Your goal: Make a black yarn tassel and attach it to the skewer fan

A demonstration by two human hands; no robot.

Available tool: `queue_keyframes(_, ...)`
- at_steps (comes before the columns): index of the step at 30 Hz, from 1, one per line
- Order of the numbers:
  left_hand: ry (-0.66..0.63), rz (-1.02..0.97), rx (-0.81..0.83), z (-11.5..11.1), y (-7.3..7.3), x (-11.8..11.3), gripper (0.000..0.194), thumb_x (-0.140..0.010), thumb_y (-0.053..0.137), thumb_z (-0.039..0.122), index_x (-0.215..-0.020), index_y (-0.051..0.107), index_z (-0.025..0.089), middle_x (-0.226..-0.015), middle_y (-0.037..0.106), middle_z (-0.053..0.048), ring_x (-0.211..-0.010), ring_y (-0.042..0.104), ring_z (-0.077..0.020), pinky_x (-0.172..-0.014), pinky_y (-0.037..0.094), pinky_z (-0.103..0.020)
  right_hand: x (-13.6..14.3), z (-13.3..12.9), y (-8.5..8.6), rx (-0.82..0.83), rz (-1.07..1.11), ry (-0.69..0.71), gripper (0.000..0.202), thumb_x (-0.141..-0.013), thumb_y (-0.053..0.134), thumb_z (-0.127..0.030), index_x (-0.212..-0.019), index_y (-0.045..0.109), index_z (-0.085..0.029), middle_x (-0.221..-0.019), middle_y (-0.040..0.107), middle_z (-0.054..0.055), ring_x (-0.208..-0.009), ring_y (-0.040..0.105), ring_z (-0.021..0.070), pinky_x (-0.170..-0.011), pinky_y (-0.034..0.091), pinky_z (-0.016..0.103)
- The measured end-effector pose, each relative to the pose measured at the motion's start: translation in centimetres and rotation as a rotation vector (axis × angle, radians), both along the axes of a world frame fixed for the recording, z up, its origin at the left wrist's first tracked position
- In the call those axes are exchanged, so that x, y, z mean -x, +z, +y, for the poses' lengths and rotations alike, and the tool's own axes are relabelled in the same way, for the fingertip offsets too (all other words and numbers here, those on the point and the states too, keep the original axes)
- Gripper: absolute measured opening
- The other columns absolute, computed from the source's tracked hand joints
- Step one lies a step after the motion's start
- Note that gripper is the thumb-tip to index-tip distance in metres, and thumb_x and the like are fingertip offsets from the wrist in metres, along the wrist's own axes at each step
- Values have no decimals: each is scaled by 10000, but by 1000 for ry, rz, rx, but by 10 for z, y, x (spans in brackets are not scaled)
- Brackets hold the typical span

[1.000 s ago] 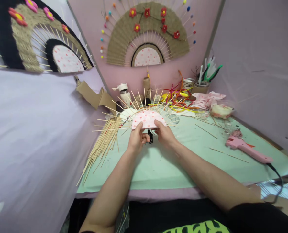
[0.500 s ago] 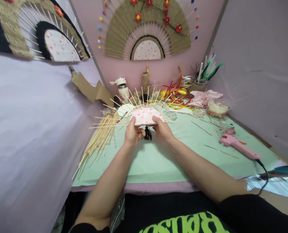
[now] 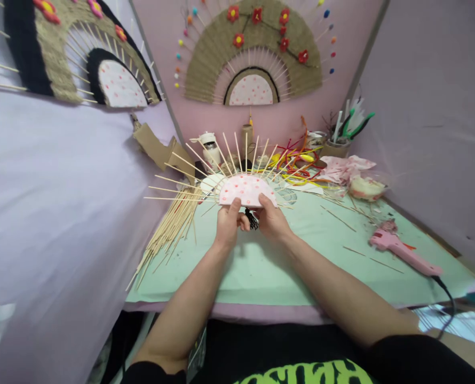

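Between my two hands is a half-round fan piece [image 3: 245,188], covered in white cloth with pink dots. Thin wooden sticks [image 3: 226,151] fan out from its curved edge. My left hand [image 3: 230,221] pinches the lower left of its straight edge, thumb on the front face. At the lower right, my right hand [image 3: 272,217] grips the same edge, thumb also in front. The fingers behind the piece are partly hidden. A black tassel [image 3: 251,220] hangs below the straight edge, between the hands. The piece is held above the green tabletop [image 3: 261,272].
A bundle of loose sticks [image 3: 173,224] lies at the left. A pink glue gun [image 3: 405,249] with a black cord rests at the right. Behind are a white bottle [image 3: 211,152], coloured pipe cleaners [image 3: 295,168] and dotted cloth [image 3: 345,168]. A finished fan [image 3: 205,69] hangs on the back wall.
The view has shifted, so the surroundings sit further right. The fan piece has tilted, its sticks standing taller in view and reaching further left. Both hands keep their hold.
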State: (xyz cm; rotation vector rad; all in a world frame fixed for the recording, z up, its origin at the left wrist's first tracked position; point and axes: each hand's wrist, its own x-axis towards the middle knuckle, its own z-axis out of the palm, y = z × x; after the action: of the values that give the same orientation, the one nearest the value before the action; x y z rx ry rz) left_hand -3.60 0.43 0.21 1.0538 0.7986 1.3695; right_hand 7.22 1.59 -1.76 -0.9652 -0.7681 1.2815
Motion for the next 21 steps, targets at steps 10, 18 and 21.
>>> queue_keyframes(10, 162, -165, -25, -2, 8, 8, 399, -764, 661, 561, -722, 555, 178, -429, 488, 50, -311, 441, -74, -321, 244, -197, 0, -4, -5, -178, -101, 142, 372, -631, 747, -515, -877, 693, -241, -955, 719, 46, -958, 620, 249, -852, 425, 388)
queue_keyframes(18, 288, -247, -84, 4, 21, 30, 374, -752, 699, 528, -777, 567, 180, -477, 527, 66, -297, 444, -54, -311, 278, -179, -7, -3, -8, -156, -368, 115, 356, -633, 759, -358, -957, 678, -234, -1051, 680, 53, -938, 595, 214, -835, 460, 361)
queue_keyframes(21, 241, -261, -101, 3, 25, 33, 398, -718, 737, 522, -869, 582, 188, -555, 591, 58, -361, 556, -89, -324, 358, -176, -9, -2, -8, -136, -412, 94, 237, -653, 716, -341, -854, 686, -219, -887, 687, 29, -834, 598, 198, -813, 448, 359)
